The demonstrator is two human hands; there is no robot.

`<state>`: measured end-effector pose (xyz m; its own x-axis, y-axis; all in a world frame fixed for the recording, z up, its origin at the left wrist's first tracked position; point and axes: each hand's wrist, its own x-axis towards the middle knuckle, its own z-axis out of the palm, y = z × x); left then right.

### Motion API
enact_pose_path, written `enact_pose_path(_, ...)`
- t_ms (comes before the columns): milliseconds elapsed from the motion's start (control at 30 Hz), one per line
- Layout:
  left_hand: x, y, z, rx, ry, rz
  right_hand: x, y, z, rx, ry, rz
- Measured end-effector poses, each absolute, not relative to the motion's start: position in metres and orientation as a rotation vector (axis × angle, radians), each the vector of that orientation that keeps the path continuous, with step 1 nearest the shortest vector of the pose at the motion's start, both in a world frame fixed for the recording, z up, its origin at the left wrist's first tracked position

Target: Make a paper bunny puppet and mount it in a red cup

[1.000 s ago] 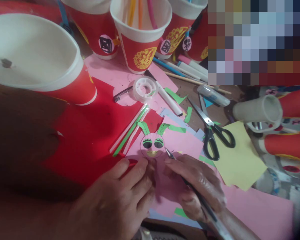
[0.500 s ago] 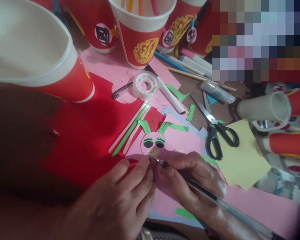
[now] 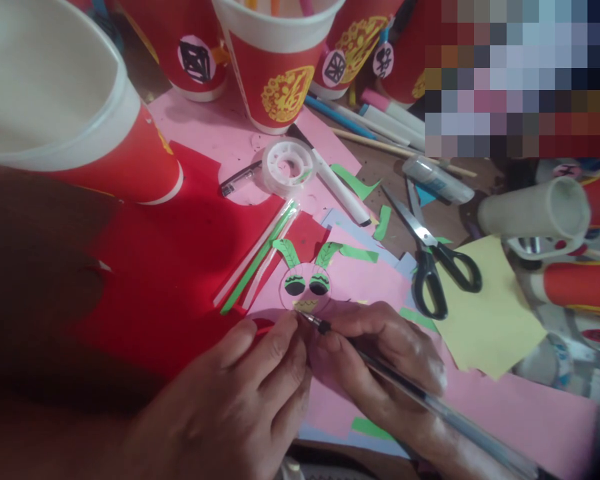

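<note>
A round pink paper face with dark eyes, green antennae and a yellow zigzag-marked mouth lies on pink paper. My right hand is closed round a clear-barrelled pen. The pen's tip is at the lower edge of the face, close to the mouth; whether it touches the paper I cannot tell. Beside it, my left hand rests on the paper with fingers stretched and the thumb apart from the index finger. Its fingertips lie just below the face, and what is under them is hidden.
Black-handled scissors lie at the right, partly over yellow paper. Clear tape, a marker and striped sticks are beyond my hands. Red-and-white cups stand at the back; a large cup is at left.
The view has shifted slightly, so the cups sit a little farther left and higher. The pen tip has moved slightly left along the face's lower edge. Both hands keep their hold and place.
</note>
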<state>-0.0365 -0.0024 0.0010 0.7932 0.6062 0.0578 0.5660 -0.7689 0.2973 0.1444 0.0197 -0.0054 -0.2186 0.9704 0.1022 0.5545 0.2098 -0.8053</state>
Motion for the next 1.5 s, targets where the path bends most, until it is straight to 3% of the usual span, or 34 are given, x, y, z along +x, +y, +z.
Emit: enact_pose_path(1500, -0.0356, -0.0039, 0.0009, 2.728, 0.945, 0.213, 0.1455, 0.0183, 0.0017, -1.564, -1.984, 0.781)
